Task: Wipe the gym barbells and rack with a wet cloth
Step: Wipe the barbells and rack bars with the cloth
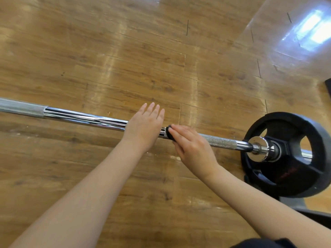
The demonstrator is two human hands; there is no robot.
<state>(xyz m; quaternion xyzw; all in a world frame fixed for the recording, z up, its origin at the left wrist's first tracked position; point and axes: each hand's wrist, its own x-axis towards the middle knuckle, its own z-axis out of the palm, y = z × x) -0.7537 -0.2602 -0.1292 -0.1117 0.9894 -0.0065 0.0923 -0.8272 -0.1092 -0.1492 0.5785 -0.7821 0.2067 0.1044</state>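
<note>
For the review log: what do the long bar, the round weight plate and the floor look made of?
Long silver bar: polished chromed steel, seemingly; mirror reflections, with duller rough-textured grip bands. Round black weight plate: matte, likely rubber-coated. Brown plank floor: glossy wood or wood-look laminate, with grain and glare.

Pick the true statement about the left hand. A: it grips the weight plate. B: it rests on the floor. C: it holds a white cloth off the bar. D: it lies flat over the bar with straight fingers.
D: the left hand lies across the bar, fingers straight, well away from the weight plate.
</note>
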